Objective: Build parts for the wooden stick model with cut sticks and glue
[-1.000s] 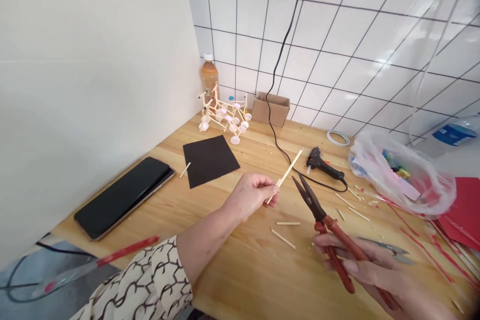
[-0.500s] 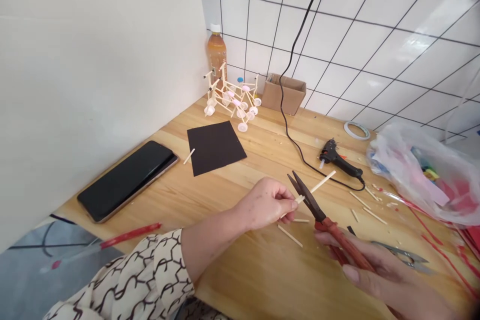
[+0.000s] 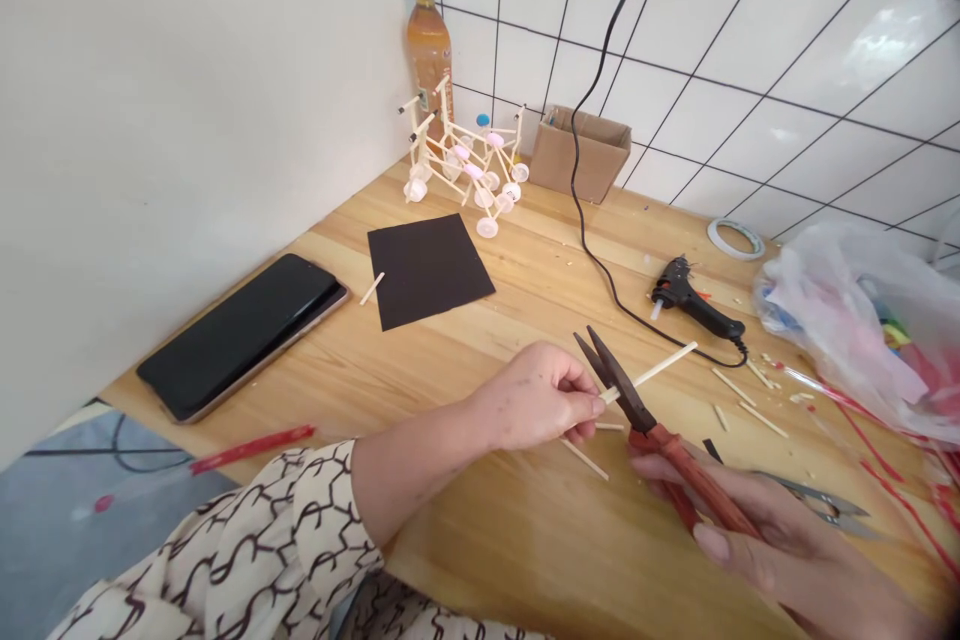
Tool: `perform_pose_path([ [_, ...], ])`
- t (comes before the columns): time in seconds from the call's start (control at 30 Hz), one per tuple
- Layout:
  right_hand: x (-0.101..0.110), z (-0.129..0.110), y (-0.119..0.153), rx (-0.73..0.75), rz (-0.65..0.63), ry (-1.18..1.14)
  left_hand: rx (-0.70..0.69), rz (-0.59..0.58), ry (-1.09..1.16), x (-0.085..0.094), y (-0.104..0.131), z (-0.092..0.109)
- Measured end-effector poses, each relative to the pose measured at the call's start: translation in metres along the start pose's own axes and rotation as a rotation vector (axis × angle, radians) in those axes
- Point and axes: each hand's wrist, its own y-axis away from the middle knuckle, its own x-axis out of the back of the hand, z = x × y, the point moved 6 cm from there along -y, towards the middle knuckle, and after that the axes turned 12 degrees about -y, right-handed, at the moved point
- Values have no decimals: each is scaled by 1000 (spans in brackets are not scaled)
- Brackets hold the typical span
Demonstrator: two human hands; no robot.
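My left hand point(image 3: 551, 395) pinches a thin pale wooden stick point(image 3: 666, 364) between thumb and fingers. The stick runs up to the right and passes between the parted blades of red-handled scissors point(image 3: 626, 400). My right hand point(image 3: 765, 530) is wrapped round the scissors' handles. Below my left hand, a loose stick point(image 3: 589, 460) lies on the wooden table point(image 3: 510, 540). Several more short stick pieces point(image 3: 763, 419) lie to the right, near a small pair of metal snips point(image 3: 825, 500) partly hidden by my right hand.
A black glue gun point(image 3: 697, 300) with its cord lies at right, beside a plastic bag point(image 3: 862, 310) and a tape roll point(image 3: 735, 238). Behind stand small stick-built models point(image 3: 465, 165), a bottle point(image 3: 429, 45) and a cardboard box point(image 3: 581, 155). Black card point(image 3: 431, 270) and a phone point(image 3: 244, 335) lie left.
The view has shifted slightly, so the table items sit a little differently in the picture. Both hands keep their holds, and the scissors' blades remain parted around the stick.
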Motion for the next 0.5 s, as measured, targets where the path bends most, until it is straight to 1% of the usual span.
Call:
perform_pose_path([
  [0.37, 1, -2, 1, 0, -9, 54, -45, -23, -55, 1, 0, 1],
  [0.5, 0, -1, -1, -10, 1, 59, -35, -16, -44, 1, 1, 2],
])
